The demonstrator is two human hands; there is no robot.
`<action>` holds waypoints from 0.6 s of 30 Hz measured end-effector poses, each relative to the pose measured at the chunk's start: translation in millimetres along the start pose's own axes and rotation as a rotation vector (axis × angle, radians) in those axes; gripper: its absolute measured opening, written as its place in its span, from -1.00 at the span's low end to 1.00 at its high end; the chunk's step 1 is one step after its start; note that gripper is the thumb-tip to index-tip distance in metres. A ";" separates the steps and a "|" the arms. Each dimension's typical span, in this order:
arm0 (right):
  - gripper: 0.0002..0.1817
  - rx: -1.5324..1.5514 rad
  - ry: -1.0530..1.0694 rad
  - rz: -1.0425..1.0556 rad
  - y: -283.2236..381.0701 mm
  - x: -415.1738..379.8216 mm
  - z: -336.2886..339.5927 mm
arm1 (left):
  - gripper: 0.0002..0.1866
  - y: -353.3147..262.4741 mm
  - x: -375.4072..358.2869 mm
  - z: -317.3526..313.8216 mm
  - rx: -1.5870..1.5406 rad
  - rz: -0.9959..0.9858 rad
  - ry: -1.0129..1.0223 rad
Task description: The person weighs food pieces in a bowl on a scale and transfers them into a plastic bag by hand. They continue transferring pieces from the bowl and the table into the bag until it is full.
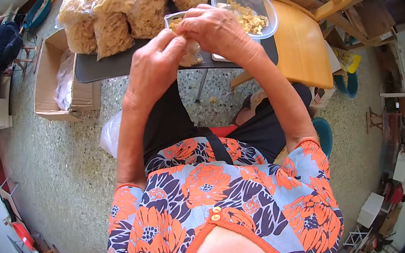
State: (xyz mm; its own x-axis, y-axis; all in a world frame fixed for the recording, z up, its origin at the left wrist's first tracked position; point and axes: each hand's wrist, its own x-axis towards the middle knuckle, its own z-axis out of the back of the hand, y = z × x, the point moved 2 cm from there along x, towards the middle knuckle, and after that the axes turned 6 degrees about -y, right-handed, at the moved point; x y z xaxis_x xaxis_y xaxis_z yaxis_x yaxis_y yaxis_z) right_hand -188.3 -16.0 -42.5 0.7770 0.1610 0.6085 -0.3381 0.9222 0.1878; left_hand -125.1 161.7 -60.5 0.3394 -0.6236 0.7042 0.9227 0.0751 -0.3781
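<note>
My left hand (156, 63) and my right hand (215, 30) meet over the table's near edge, fingers pinched together. Between and below them shows part of a clear plastic bag (192, 57) with tan flaky pieces inside. Both hands grip its upper part, though my fingers hide most of the bag's mouth. Just right of my right hand stands a clear round plastic tub (272, 15), holding a heap of yellowish dried pieces (251, 21).
Several filled bags (113, 33) crowd the back of the dark table (97, 68). A cardboard box (53, 97) with plastic inside stands on the floor at left. A wooden chair (304, 46) is close on the right. A white plastic bag (111, 133) lies by my legs.
</note>
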 end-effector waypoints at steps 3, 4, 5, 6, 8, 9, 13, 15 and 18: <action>-0.89 -0.033 0.060 -0.073 -2.8 -0.8 2.4 | -0.83 13.1 10.3 8.1 -0.051 -0.013 0.054; -0.89 -0.028 0.061 -0.067 -4.8 -2.0 1.3 | -0.83 18.4 14.8 9.8 -0.045 -0.009 0.051; -0.88 -0.026 0.051 -0.081 -7.6 -3.7 -0.6 | -0.84 22.6 19.0 10.8 -0.010 -0.045 0.101; -0.87 -0.022 0.042 -0.095 -10.3 -4.5 -1.9 | -0.86 27.1 21.7 10.1 0.025 -0.079 0.151; -0.85 -0.024 0.046 -0.079 -14.9 -6.5 -3.1 | -0.87 33.7 27.0 5.5 0.091 -0.069 0.184; -0.86 0.013 0.037 -0.106 -18.6 -8.6 -5.2 | -0.88 34.9 29.6 3.9 0.073 -0.129 0.188; -0.86 0.122 0.027 -0.188 -22.6 -7.5 -0.1 | -0.90 42.8 39.6 5.0 -0.006 -0.224 0.240; -0.78 0.215 0.065 -0.251 -25.9 -9.3 5.4 | -0.90 43.6 45.5 7.2 -0.050 -0.283 0.251; -0.70 0.558 0.055 -0.598 -12.8 -9.3 15.8 | -0.89 46.8 53.5 7.1 -0.089 -0.311 0.230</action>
State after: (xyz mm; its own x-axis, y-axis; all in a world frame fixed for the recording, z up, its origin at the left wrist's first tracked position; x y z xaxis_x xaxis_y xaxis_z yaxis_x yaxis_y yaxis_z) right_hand -199.7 -34.8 -38.4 0.9299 -0.2718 0.2480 -0.0617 0.5493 0.8333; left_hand -62.5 137.4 -36.2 -0.0134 -0.7647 0.6443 0.9521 -0.2066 -0.2254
